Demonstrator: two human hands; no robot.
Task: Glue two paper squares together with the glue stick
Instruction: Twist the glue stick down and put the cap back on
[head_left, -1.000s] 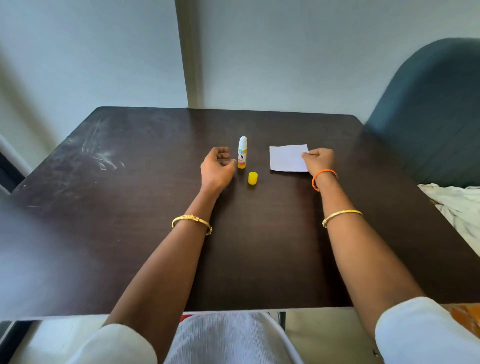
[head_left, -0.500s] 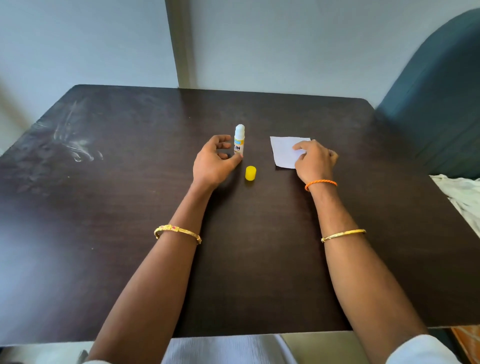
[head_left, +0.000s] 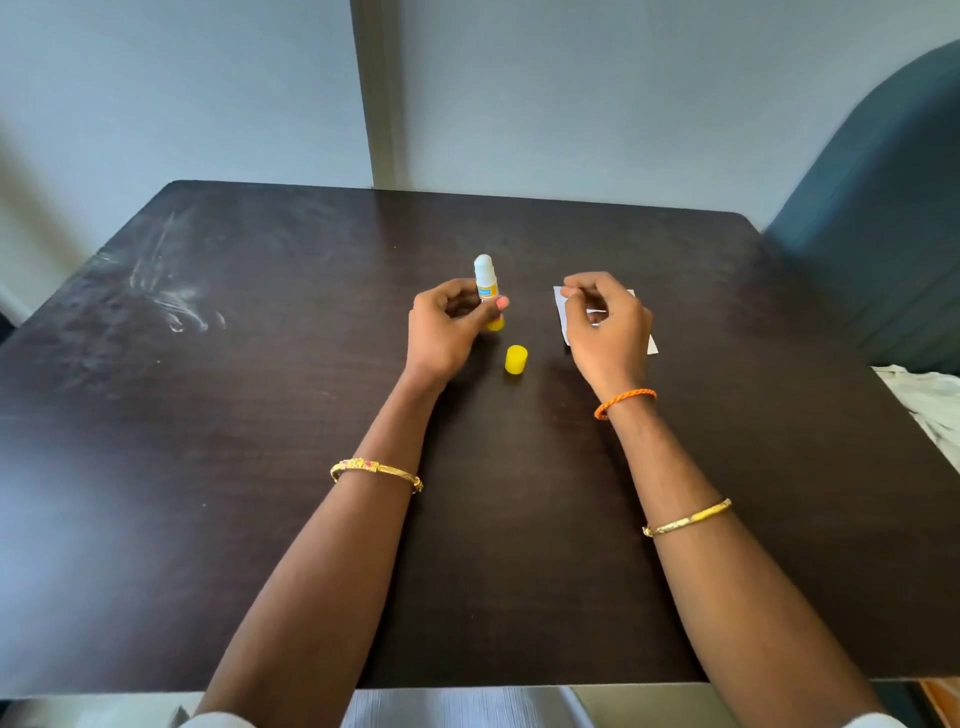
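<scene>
now gripped in left hand (head_left: 447, 332): uncapped white-tipped, yellow-based glue stick (head_left: 486, 283)

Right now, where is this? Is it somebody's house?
Probably a room in a home, though I can't be sure. There is a dark wooden table pushed against a plain wall, a padded teal chair beside it, and some crumpled white cloth at the right edge.

Your one head view looks forward and down over the counter (head_left: 260, 415); both forearms reach in from the near edge; wall behind.
</scene>
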